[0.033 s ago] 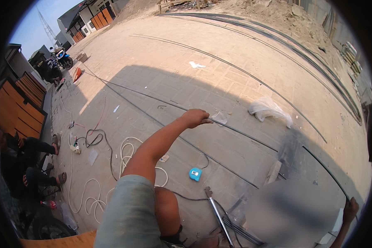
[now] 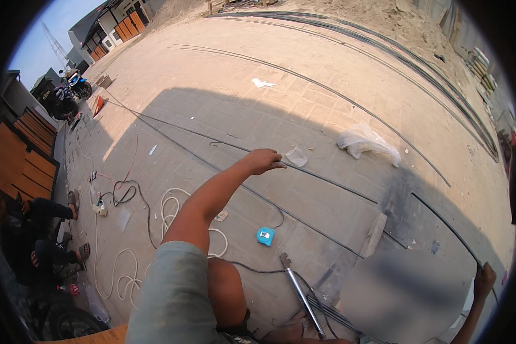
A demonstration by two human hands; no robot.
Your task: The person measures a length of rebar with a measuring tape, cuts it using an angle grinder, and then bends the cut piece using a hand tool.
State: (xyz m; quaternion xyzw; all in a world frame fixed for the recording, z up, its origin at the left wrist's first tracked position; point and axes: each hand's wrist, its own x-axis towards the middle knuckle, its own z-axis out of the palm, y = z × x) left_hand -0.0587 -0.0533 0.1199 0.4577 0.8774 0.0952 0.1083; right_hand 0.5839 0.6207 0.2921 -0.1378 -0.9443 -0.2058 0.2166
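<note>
My left hand point(image 2: 264, 161) reaches out over the paving, closed around a long thin steel rod point(image 2: 338, 186). That rod stretches from the far left to an end right of the hand. A second long rod point(image 2: 304, 222) lies nearer, roughly along it. At the right edge my right hand point(image 2: 485, 280) grips a separate dark rod point(image 2: 444, 222), whose far end points up and left. Between the arms are a blue tape measure point(image 2: 265, 236) and a tool with a long silver handle and notched head point(image 2: 301, 293). A blurred patch hides the ground left of my right hand.
A person point(image 2: 28, 241) sits at the left beside coiled white cable point(image 2: 129, 281) and a dark cord point(image 2: 133, 192). More bars point(image 2: 407, 54) lie in a long bundle at the far right. A plastic bag point(image 2: 367, 142) and a wooden block point(image 2: 374, 234) rest on the paving. Motorbikes stand far left.
The whole scene has shifted slightly up and left in view. Both hands keep their hold on the rods.
</note>
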